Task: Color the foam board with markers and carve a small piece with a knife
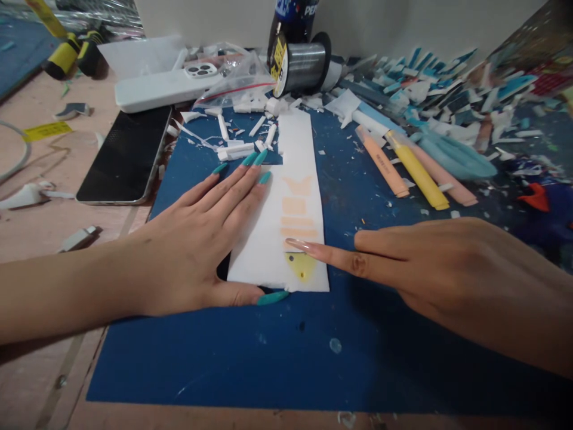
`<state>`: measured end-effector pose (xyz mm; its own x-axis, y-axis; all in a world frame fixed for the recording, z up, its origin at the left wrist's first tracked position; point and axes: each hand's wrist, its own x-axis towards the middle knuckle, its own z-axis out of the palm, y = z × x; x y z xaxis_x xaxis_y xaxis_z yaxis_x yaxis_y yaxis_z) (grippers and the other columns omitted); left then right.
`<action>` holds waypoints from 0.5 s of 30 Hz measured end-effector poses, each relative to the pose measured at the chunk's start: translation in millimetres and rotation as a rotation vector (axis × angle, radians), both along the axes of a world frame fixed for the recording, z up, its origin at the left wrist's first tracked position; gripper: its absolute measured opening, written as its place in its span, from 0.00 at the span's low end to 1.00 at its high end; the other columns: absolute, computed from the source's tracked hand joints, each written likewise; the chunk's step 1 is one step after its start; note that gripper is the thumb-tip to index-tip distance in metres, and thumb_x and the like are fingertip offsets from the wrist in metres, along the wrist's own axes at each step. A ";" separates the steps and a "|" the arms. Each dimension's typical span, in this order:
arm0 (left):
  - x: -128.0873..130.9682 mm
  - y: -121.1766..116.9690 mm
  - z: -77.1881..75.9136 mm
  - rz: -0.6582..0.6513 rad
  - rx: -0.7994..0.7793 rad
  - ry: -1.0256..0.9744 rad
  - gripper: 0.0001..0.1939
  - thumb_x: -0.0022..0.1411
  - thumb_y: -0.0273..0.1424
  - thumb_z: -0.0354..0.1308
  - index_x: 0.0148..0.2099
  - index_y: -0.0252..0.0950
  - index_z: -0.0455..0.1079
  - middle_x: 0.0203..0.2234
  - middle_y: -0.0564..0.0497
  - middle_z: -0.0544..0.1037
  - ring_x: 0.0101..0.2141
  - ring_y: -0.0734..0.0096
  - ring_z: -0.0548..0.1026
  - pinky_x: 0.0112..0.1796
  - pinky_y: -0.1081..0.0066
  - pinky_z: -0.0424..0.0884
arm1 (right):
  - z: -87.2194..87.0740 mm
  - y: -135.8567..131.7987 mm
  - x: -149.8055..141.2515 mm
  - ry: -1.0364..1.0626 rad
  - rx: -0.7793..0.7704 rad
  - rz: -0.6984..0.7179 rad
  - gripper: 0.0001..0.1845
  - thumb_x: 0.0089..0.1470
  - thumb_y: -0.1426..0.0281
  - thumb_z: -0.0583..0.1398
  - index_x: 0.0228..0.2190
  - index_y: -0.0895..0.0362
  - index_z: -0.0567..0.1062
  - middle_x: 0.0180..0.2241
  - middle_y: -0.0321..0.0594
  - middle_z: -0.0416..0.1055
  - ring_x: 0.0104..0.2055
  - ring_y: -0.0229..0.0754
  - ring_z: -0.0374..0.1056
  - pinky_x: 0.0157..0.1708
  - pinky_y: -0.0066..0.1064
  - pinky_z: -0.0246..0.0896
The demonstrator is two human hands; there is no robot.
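My left hand [201, 245], with long teal nails, lies spread on a white foam-like sheet [255, 239], its thumb along the near edge. Drawn down the right part of the sheet is a fish-like figure with a yellow head [303, 267], a dark eye dot and pale orange stripes [295, 224]. From the right, my right hand [430, 263] points its index finger at the sheet. The long nude nail rests at or just over the line above the yellow part. Its other fingers are curled, partly hidden, and no tool shows in it. A blue mat [215, 352] lies underneath.
Right of the sheet lie an orange highlighter [382, 161], a yellow highlighter [416, 170] and a pink one [447, 173]. A wire spool [307, 65] and dark bottle [290, 24] stand behind. Blue-white scraps [430, 83] pile up back right. Two phones, one black [125, 155], lie left.
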<state>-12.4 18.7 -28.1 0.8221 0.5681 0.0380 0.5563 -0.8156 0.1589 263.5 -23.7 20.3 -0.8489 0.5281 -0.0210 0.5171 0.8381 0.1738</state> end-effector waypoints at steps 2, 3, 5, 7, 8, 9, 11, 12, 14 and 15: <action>0.2 0.0 0.4 -0.003 -0.010 0.003 0.51 0.56 0.61 0.42 0.68 0.34 0.27 0.67 0.44 0.33 0.64 0.42 0.40 0.62 0.48 0.41 | -0.2 -0.2 1.0 -0.012 -0.003 -0.009 0.32 0.55 0.84 0.40 0.56 0.52 0.65 0.29 0.38 0.75 0.20 0.39 0.68 0.12 0.30 0.50; 0.3 0.0 0.7 -0.002 -0.014 0.009 0.51 0.56 0.61 0.42 0.68 0.34 0.27 0.67 0.44 0.33 0.64 0.42 0.40 0.62 0.48 0.41 | -0.2 -0.3 1.8 -0.014 -0.004 -0.013 0.32 0.56 0.83 0.40 0.56 0.52 0.64 0.29 0.38 0.76 0.20 0.39 0.68 0.12 0.30 0.50; 0.2 0.1 1.4 0.000 -0.019 0.021 0.51 0.56 0.61 0.42 0.68 0.35 0.27 0.67 0.44 0.32 0.64 0.41 0.39 0.62 0.47 0.41 | -0.4 -0.3 3.2 -0.001 0.004 -0.016 0.32 0.57 0.83 0.40 0.56 0.52 0.64 0.29 0.37 0.75 0.20 0.39 0.68 0.13 0.31 0.51; 0.1 0.3 2.1 0.003 -0.018 0.031 0.51 0.56 0.61 0.41 0.68 0.35 0.26 0.67 0.44 0.32 0.64 0.41 0.39 0.62 0.47 0.41 | -0.5 0.0 4.2 0.005 0.005 -0.018 0.31 0.57 0.83 0.40 0.56 0.52 0.63 0.29 0.37 0.75 0.20 0.39 0.67 0.13 0.31 0.52; 0.0 0.4 2.4 0.001 -0.017 0.033 0.51 0.56 0.61 0.41 0.68 0.35 0.26 0.67 0.44 0.32 0.64 0.42 0.39 0.62 0.47 0.41 | -0.6 0.3 4.5 0.007 0.001 -0.016 0.31 0.57 0.83 0.40 0.56 0.52 0.62 0.29 0.37 0.75 0.20 0.39 0.67 0.14 0.31 0.52; -0.1 0.5 2.6 -0.004 -0.016 0.035 0.51 0.56 0.61 0.41 0.68 0.35 0.25 0.67 0.44 0.31 0.64 0.42 0.39 0.62 0.47 0.41 | -0.8 0.4 4.9 0.002 -0.008 -0.017 0.31 0.56 0.83 0.40 0.57 0.51 0.62 0.29 0.36 0.74 0.20 0.39 0.67 0.14 0.32 0.53; -0.2 0.6 2.8 -0.007 -0.016 0.038 0.51 0.56 0.61 0.42 0.68 0.36 0.25 0.67 0.44 0.32 0.64 0.42 0.39 0.61 0.47 0.42 | -1.6 0.1 6.3 0.012 -0.011 -0.021 0.32 0.56 0.83 0.41 0.58 0.51 0.60 0.29 0.36 0.74 0.20 0.39 0.66 0.15 0.32 0.52; -0.1 0.6 2.7 -0.007 -0.016 0.035 0.51 0.56 0.61 0.42 0.68 0.36 0.25 0.67 0.44 0.32 0.65 0.43 0.39 0.62 0.47 0.42 | -2.4 -0.6 7.5 0.015 -0.015 -0.020 0.33 0.55 0.83 0.42 0.58 0.50 0.59 0.30 0.36 0.74 0.20 0.39 0.66 0.15 0.32 0.52; 0.0 0.4 2.2 -0.003 -0.016 0.023 0.51 0.56 0.61 0.42 0.68 0.37 0.25 0.67 0.44 0.32 0.65 0.43 0.39 0.62 0.47 0.41 | -4.5 -2.8 10.7 0.024 -0.013 -0.026 0.34 0.54 0.82 0.42 0.60 0.49 0.56 0.31 0.36 0.74 0.21 0.40 0.66 0.15 0.33 0.52; 0.0 0.3 1.8 -0.003 -0.017 0.019 0.51 0.56 0.61 0.42 0.68 0.37 0.26 0.67 0.45 0.32 0.65 0.43 0.39 0.62 0.47 0.41 | -5.8 -4.3 12.5 0.017 -0.011 -0.055 0.36 0.54 0.82 0.43 0.61 0.46 0.53 0.31 0.35 0.74 0.22 0.40 0.67 0.16 0.33 0.53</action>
